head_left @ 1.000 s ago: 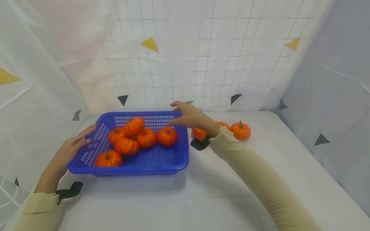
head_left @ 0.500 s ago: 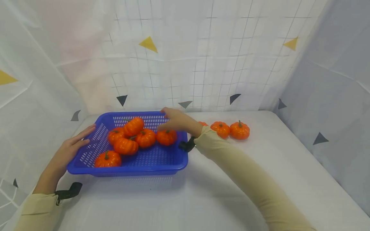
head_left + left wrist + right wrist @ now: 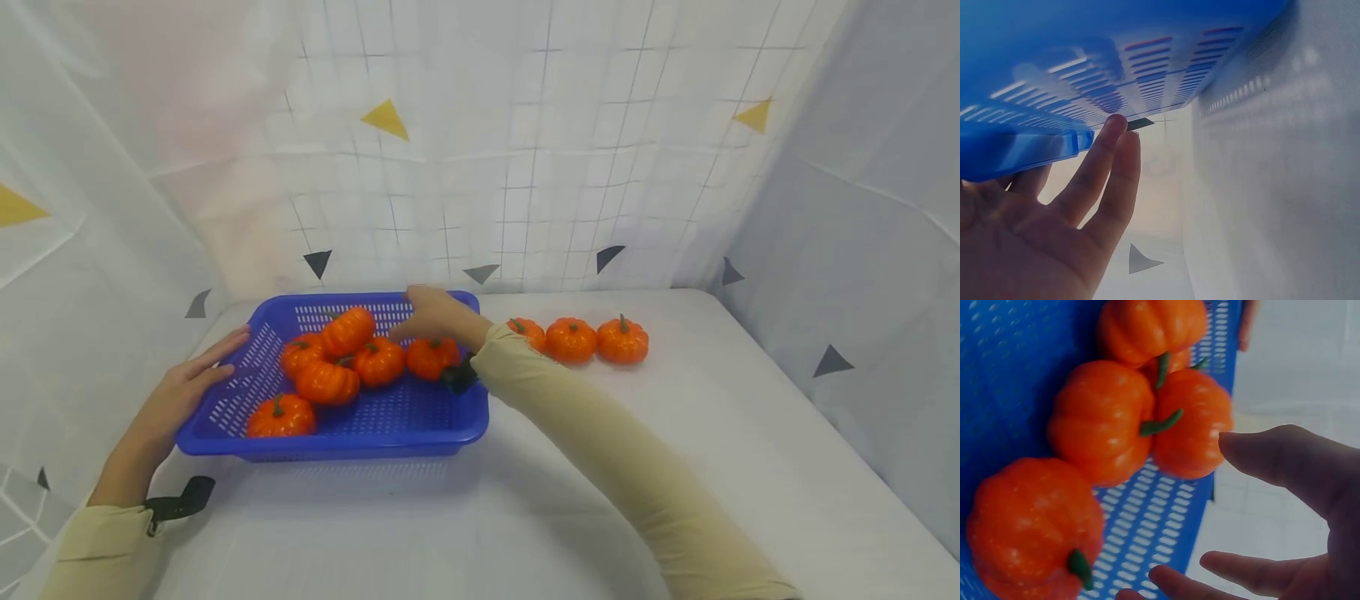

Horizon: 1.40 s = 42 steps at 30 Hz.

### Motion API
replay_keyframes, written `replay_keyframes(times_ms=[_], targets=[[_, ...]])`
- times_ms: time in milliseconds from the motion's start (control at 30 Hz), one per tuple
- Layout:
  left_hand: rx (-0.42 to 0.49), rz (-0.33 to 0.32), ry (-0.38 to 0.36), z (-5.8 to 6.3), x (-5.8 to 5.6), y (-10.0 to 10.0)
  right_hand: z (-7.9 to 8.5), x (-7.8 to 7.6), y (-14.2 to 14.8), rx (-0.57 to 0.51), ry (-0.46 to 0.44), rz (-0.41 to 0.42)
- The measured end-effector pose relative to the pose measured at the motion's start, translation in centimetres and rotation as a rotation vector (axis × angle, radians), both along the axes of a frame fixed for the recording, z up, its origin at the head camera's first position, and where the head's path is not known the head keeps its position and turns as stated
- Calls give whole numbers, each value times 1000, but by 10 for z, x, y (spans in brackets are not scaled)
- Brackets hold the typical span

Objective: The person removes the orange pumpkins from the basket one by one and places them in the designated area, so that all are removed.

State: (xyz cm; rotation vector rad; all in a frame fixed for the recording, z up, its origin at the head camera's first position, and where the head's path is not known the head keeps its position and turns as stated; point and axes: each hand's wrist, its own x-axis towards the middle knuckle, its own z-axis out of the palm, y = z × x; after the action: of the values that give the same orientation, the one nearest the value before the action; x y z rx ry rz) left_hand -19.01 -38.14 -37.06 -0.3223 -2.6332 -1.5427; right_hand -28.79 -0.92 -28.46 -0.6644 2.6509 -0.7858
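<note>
Several small orange toy pumpkins (image 3: 328, 383) with green stems lie in a blue slatted plastic basket (image 3: 360, 442). My left hand (image 3: 176, 392) rests at the basket's left rim. In the left wrist view, its extended fingers (image 3: 1119, 181) lie by the slatted outer wall. My right hand (image 3: 438, 317) reaches over the back right of the basket with its fingers spread, holding nothing. The thumb (image 3: 1285, 453) overlaps the edge of one pumpkin (image 3: 1191, 425) in the right wrist view. Below the hand sits the rightmost pumpkin (image 3: 431, 360) in the basket.
Three more pumpkins (image 3: 572, 340) stand in a row on the white table (image 3: 675, 433), right of the basket. Behind the table hangs a white sheet (image 3: 570, 167) with grid lines and triangles, and a grey sheet (image 3: 877, 250) borders the right side.
My right hand has moved left, from the basket's right rim to over its inside, uncovering the row of pumpkins on the table. The left hand and the pumpkins have stayed in place.
</note>
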Motion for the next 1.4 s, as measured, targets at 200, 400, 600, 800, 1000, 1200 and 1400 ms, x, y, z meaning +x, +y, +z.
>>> replay_keyframes(times_ms=[200,400,600,800,1000,1200,1400], targets=[[9,-3,9,1,1,0,-14,-8,1,139,40,13],[19,-6,10,1,2,1,-24,-13,0,172,-5,18],[18,-8,3,1,1,2,-29,-10,-3,234,-20,11],[10,-6,-4,1,0,2,-35,-8,-6,349,22,40],[-4,6,-9,0,-1,2,-33,-5,-5,373,79,64],[-3,6,-7,2,-1,2,-23,-4,-1,291,177,74],[-10,8,-11,1,0,1,-16,-3,7,191,204,79]])
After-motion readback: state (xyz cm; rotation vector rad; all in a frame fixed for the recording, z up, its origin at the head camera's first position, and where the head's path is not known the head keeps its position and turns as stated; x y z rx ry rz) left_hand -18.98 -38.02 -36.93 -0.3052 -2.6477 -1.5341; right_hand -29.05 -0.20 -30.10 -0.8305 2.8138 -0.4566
